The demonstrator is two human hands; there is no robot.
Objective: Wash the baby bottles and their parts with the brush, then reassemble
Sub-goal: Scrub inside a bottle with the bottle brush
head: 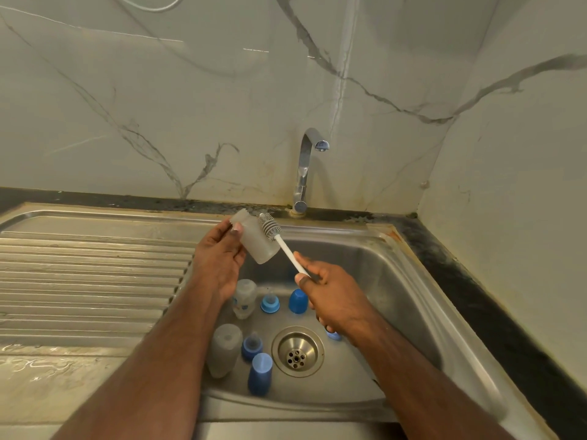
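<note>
Small blue part [334, 335] right of sink [397, 281] drain mostly hidden under right hand [333, 296]; type unclear. Left hand [219, 258] covers near side of held bottle [257, 242]. Brush [270, 227] handle end buried in right fist.

Home kitchen, by the look of the stainless steel sink [397, 281]. Ribbed draining board [95, 274] left of the sink, chrome tap [303, 173] behind it, dark stone counter [470, 281] along its right, marble-veined wall tiles [158, 106] above.
</note>
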